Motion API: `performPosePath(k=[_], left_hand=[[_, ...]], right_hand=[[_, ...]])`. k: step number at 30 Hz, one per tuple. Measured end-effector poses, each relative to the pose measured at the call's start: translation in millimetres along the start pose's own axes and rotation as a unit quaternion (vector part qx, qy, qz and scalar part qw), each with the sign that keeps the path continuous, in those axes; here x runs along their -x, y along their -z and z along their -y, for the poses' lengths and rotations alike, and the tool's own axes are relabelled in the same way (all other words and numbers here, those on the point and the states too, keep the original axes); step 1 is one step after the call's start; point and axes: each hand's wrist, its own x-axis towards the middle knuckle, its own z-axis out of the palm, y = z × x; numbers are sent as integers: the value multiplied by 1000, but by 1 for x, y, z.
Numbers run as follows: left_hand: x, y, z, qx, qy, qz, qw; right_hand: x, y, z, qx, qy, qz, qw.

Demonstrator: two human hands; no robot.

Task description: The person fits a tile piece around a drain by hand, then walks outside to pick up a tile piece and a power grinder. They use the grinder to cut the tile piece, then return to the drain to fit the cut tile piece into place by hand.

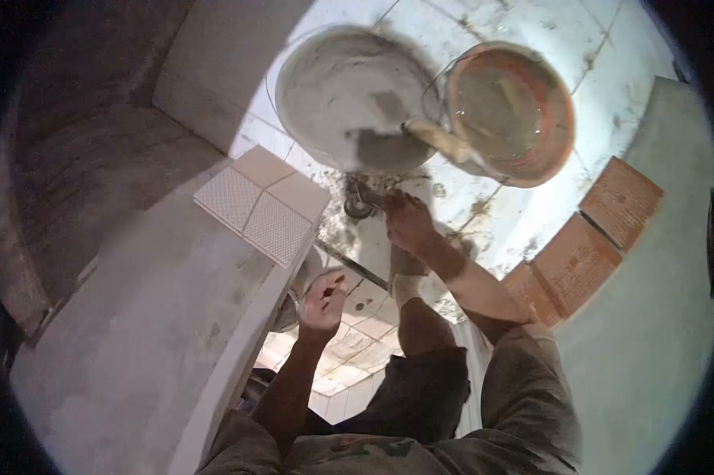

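My right hand (409, 222) is wrapped round a dark tool with a rounded end (360, 204), held low over the mortar-spattered floor; its exact kind I cannot tell. Just above it stands a wide bucket of grey mortar (337, 103). Lower and to the left, my left hand (323, 305) is raised beside the ledge, fingers loosely curled and a gap between thumb and fingers. Nothing shows in that hand. Close by, pale tiles (282, 226) with ribbed backs lie on the ledge's corner.
An orange bucket (559, 119) of cloudy water stands right of the mortar, a pale-handled tool (444, 144) leaning across its rim. Reddish tiles (576, 265) line the right-hand ledge (634, 340). The left ledge (159, 317) runs beside my arm. Floor tiles (472, 103) carry mortar stains.
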Motion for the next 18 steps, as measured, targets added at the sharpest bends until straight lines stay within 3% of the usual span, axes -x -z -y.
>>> performPosePath(k=[2, 4, 6, 7, 8, 9, 10, 11, 13, 15, 17, 18], left_hand=[[16, 6, -28, -16, 36, 36, 999], [34, 14, -63, -56, 20, 53, 997], [50, 27, -86, -145, 30, 114, 982], [60, 32, -96, -148, 13, 99, 984], [71, 39, -106, -190, 31, 151, 970], [82, 50, -117, -233, 51, 191, 952], [93, 62, -129, -283, 14, 224, 933], [105, 79, -138, -335, -20, 248, 909], [136, 114, -122, -325, -157, 243, 900], [157, 155, -119, -338, -146, 226, 902], [183, 197, -130, -298, -55, 334, 892], [211, 225, -152, -264, -50, 319, 909]], right_hand=[[19, 77, -5, -46, -89, 113, 989], [72, 20, -59, -226, -121, -67, 964], [71, 145, -19, -25, -228, 70, 971], [82, 151, -19, 4, -248, -68, 966], [94, 177, -16, -5, -186, -136, 973], [101, 199, -12, 2, -208, -100, 973], [108, 184, -31, 4, -245, -129, 961], [111, 217, -19, -10, -309, -58, 949], [117, 271, 1, 29, -311, -74, 947], [112, 293, 4, 63, -301, -101, 946], [104, 329, 27, 43, -305, -138, 941], [98, 326, 17, 83, -282, -151, 944]])
